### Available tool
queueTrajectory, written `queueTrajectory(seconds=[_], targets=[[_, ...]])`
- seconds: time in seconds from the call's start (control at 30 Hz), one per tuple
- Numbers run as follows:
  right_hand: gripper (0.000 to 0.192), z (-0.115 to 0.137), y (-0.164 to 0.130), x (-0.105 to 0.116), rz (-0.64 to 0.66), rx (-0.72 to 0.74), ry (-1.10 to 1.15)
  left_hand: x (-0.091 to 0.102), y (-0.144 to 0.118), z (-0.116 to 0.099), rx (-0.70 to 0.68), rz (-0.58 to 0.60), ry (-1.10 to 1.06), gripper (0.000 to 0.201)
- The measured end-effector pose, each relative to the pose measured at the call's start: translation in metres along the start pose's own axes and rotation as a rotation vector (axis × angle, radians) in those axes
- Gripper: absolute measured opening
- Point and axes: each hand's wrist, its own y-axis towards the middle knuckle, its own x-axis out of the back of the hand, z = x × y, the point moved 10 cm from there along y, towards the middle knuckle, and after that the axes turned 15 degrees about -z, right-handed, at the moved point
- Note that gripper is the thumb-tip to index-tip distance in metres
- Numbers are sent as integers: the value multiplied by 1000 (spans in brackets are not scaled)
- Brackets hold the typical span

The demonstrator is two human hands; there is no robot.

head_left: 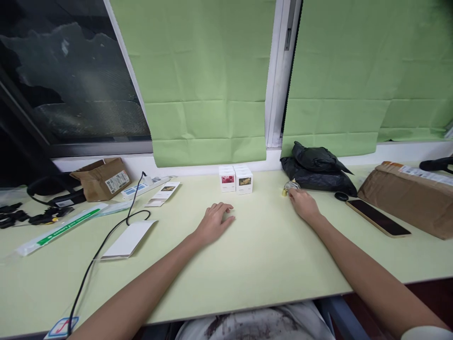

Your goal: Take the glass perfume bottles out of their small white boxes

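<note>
My left hand [214, 222] rests on the table, fingers slightly curled and thumb apart, with nothing in it. At the right, my right hand [302, 203] has its fingers closed on a small clear glass bottle [292, 184] with a gold cap [284, 192]. The bottle seems to lie on its side, cap towards the left, and my fingers partly hide it. Beyond my hands, in the middle, stand two rows of small white boxes, one fronted with a pink picture [227, 182] and the other with a yellow flower picture [244, 182].
Black plastic bags [318, 167] lie behind my right hand, near a phone [378, 217], a round black cap [341, 196] and a brown package [406, 198]. Leftward are an open cardboard box [102, 179], a folded white card [129, 238], a black cable [106, 241] and a green-labelled packet [67, 226].
</note>
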Motion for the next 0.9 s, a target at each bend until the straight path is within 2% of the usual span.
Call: queueTrajectory(seconds=[0.17, 0.33, 0.53, 0.6, 0.7, 0.77, 0.83, 0.9], targets=[[20, -2, 0, 9, -54, -31, -17, -1, -1, 2, -1, -3, 0, 24], [16, -11, -1, 3, 19, -100, 41, 1, -1, -1, -9, -10, 0, 24], [22, -9, 0, 3, -14, -60, 42, 1, -1, -1, -10, -4, 4, 23], [26, 2, 2, 13, -82, 3, 41, 0, -2, 0, -14, -6, 4, 23], [31, 38, 6, 29, -175, 160, 180, -1, -3, 0, -24, -6, 8, 23], [29, 67, 10, 26, -124, 226, 378, -2, -3, 1, -27, -5, 12, 23], [31, 94, 18, 12, -23, 205, 603, -2, -3, 1, -28, -1, 13, 23], [52, 110, 30, -7, 37, 56, 808, -2, -3, 0, -30, 3, 11, 23]])
